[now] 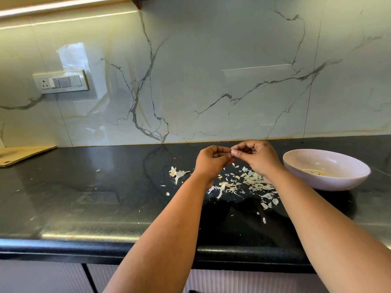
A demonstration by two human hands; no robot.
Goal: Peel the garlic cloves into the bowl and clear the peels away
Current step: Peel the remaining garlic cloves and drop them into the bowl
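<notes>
— Black stone counter under us; where's the small pale garlic clove?
— Pinched between our hands above the counter: left hand curled round it, right hand nipping its skin at the tip.
— And the drop?
— We judge rightward: the shallow pale-lilac bowl sits nearer our right hand, papery white peels scattered below.

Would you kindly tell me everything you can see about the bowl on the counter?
The bowl is pale lilac, round and shallow with a smooth, glossy, ceramic-looking surface. It stands upright on the dark counter, to the right of the scattered garlic peels and the right hand. A few pale peeled cloves lie at its bottom. Neither hand touches it.
</notes>
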